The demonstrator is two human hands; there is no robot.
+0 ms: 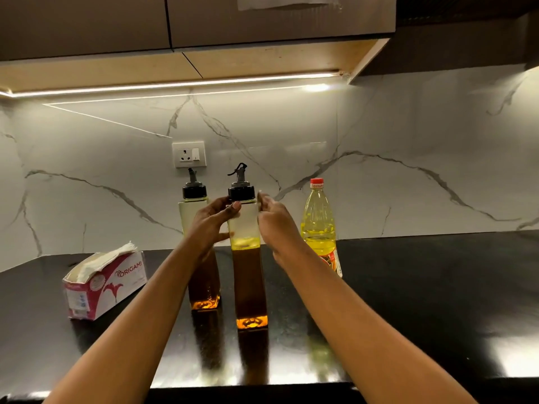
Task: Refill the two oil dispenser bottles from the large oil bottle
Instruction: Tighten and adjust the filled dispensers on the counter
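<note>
Left hand (211,221) grips the near dispenser (248,275) under its cap; right hand (274,220), blurred, touches its other side, grip unclear. Far dispenser (190,217) stands just behind-left, oil bottle (319,228) right, on the counter (408,301).

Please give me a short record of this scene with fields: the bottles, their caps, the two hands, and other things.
near dispenser bottle: upright on counter, partly filled, dark oil, black cap on
far dispenser bottle: upright, partly behind left hand, cap on
large oil bottle: upright at right, red cap on, yellow oil
left hand: grips near bottle below its cap
right hand: at that bottle's other side, fingertips blurred, grip unclear
other: tissue box at left
</note>
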